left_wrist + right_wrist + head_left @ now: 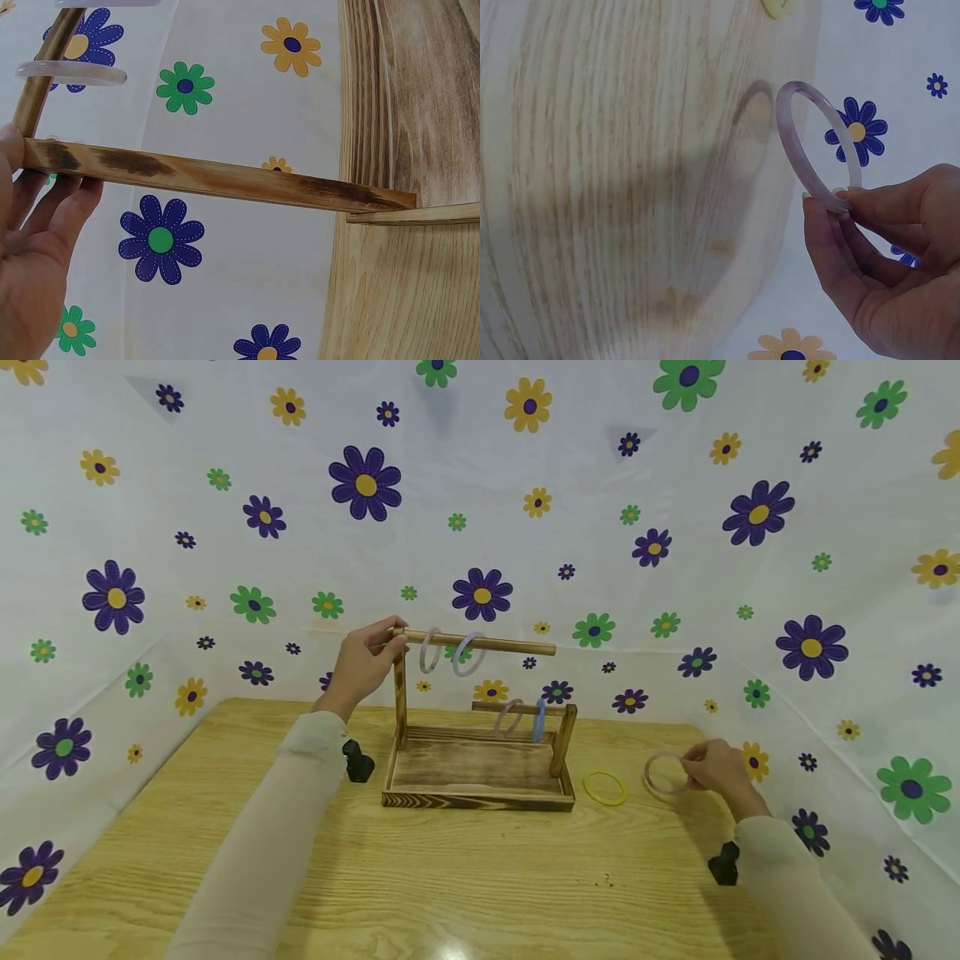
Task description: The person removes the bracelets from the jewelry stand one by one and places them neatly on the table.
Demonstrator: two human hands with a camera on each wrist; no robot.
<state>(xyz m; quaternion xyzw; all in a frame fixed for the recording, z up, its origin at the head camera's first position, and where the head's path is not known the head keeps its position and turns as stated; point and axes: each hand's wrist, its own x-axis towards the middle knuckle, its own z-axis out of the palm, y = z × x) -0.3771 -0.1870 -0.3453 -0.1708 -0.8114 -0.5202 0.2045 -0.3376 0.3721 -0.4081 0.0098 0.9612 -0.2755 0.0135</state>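
Note:
A wooden bangle stand [480, 802] has a tray base, a tall post at left and a short post at right, each with a rod. My left hand [366, 662] grips the top of the tall post [180, 172], where the upper rod [517, 647] begins. Two pale bangles hang on that rod, one whitish bangle [423, 652] nearer the hand. On the lower rod hang a pinkish bangle [512, 718] and a blue bangle [539, 722]. Off to the right, my right hand [716, 768] pinches a pale translucent bangle [789, 139] between thumb and fingers, raised above the table.
A yellow bangle [587, 787] lies on the wood-grain table [465, 885] between the stand and my right hand. Flower-patterned white sheeting [480, 460] rises behind the table and at both sides. Dark camera mounts [360, 763] sit at my wrists.

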